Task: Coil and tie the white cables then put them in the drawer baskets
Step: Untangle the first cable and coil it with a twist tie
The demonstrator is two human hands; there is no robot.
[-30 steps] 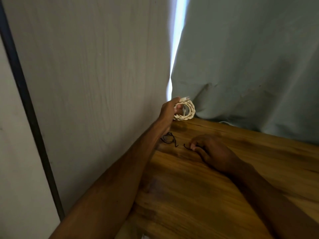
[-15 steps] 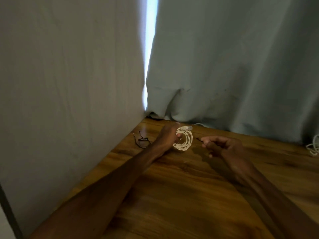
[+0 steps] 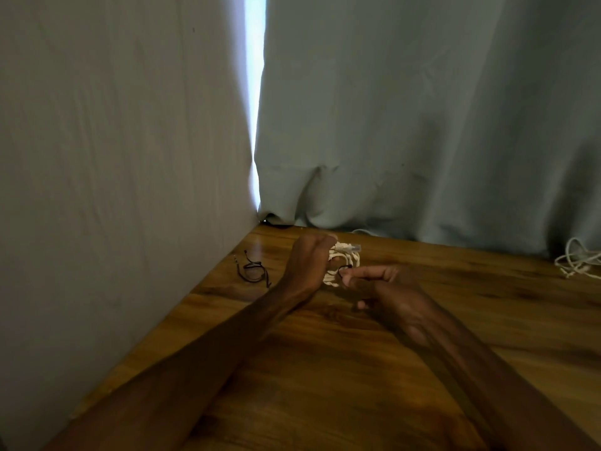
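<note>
Right hand (image 3: 383,288), pinching black tie (image 3: 341,270), has reached left hand (image 3: 309,258)'s gripped cable (image 3: 350,254).

A coiled white cable (image 3: 344,262) is gripped in the left hand (image 3: 309,258) above the wooden table (image 3: 357,369), a thin black tie (image 3: 343,269) is pinched against it by the right hand (image 3: 377,283), while spare black ties (image 3: 252,270) are left near the wall.
</note>
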